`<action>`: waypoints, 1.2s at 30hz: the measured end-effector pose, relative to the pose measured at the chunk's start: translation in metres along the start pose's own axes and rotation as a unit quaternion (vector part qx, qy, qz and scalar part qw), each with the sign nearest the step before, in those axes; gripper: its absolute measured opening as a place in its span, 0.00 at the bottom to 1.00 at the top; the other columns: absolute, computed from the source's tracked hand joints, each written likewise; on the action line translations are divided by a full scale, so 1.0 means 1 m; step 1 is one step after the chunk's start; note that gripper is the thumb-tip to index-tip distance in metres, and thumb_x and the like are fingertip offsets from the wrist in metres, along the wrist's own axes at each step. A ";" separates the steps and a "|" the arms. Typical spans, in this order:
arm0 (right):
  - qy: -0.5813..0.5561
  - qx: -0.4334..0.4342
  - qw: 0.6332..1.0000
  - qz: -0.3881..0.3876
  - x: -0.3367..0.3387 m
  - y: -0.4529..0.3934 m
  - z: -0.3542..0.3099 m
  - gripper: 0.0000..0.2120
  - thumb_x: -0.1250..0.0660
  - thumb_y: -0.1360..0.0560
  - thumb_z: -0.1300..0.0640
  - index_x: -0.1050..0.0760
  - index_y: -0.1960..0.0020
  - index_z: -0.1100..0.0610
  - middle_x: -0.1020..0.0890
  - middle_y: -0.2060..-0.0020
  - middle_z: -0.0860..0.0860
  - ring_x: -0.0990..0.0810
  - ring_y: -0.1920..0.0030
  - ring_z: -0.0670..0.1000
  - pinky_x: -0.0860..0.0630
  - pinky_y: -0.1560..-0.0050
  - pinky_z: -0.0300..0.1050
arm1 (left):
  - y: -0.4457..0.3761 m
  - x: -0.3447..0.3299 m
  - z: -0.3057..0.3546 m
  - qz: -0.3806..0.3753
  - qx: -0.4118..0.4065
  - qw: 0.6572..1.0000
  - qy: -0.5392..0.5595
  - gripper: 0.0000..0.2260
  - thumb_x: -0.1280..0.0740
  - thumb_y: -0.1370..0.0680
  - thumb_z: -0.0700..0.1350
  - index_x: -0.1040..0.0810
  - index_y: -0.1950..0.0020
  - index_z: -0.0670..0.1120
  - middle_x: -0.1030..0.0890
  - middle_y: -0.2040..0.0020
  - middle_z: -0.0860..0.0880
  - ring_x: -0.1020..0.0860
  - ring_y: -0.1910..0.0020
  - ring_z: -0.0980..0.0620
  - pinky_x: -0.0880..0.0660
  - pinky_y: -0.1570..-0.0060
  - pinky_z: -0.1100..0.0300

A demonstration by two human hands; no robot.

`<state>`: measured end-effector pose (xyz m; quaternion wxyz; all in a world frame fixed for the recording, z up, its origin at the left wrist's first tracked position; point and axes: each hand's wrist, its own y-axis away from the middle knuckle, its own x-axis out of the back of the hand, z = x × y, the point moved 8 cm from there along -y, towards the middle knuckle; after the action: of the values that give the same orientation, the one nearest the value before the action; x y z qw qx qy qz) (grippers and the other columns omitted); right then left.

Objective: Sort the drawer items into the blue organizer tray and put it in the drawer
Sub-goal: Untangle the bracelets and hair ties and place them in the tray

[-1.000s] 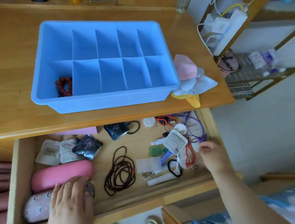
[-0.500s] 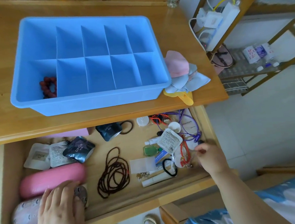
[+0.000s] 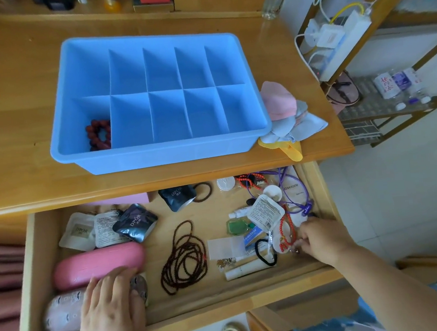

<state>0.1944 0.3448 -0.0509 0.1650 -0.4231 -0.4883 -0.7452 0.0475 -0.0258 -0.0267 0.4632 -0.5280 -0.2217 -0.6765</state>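
— Since a moment ago the right hand (image 3: 320,238) has slid from the purple cord (image 3: 298,200) at the drawer's right wall down toward the front, to the red bead bracelet (image 3: 286,232). Has it got hold of it?

— Its fingertips are bunched and curled at the bracelet's lower end, by a small metal charm. Whether they actually pinch it, I cannot tell; it is blurred there.

— And the left hand (image 3: 111,314)?

— Same spot as before: fingers fairly straight, lying flat over the patterned pouch (image 3: 62,315), tips touching the pink case (image 3: 99,264). It grips nothing.

— Where is the blue tray (image 3: 158,154)?

— On the desk (image 3: 8,104) above the open drawer (image 3: 224,300), well apart from both hands. One dark red bead bracelet (image 3: 98,133) lies in its front left compartment.

— What else lies in the drawer?

— Foil sachets (image 3: 135,222) at the back left, a long brown bead string (image 3: 183,255) in the middle, and a black hair tie (image 3: 264,252) and a white tube (image 3: 247,269) near the right hand.
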 end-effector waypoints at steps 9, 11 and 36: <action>-0.558 -0.013 0.827 0.065 0.078 0.048 -0.023 0.06 0.32 0.27 0.63 0.22 0.61 0.54 0.16 0.64 0.51 0.18 0.62 0.49 0.20 0.59 0.50 | 0.002 -0.002 -0.004 0.001 0.023 1.000 0.006 0.19 0.44 0.30 0.47 0.22 0.47 0.39 0.20 0.49 0.41 0.24 0.51 0.41 0.35 0.38 0.44; -0.614 0.029 0.784 0.087 0.113 0.055 -0.047 0.06 0.34 0.25 0.65 0.23 0.60 0.57 0.16 0.64 0.52 0.18 0.65 0.49 0.22 0.61 0.45 | 0.003 -0.002 -0.005 0.008 0.026 1.000 0.011 0.18 0.43 0.31 0.47 0.22 0.47 0.40 0.20 0.50 0.42 0.23 0.52 0.41 0.34 0.38 0.45; -0.594 0.191 0.752 0.212 0.267 0.025 -0.216 0.06 0.32 0.27 0.63 0.20 0.57 0.53 0.16 0.63 0.49 0.18 0.61 0.44 0.21 0.54 0.36 | 0.000 0.002 -0.008 0.003 0.034 0.996 0.081 0.15 0.40 0.33 0.46 0.29 0.46 0.48 0.19 0.51 0.45 0.26 0.50 0.48 0.33 0.39 0.47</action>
<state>-0.0478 0.1902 0.1391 0.0727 -0.8332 -0.5175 -0.1808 0.0434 -0.0329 -0.0275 0.4994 -0.4557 -0.2052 -0.7077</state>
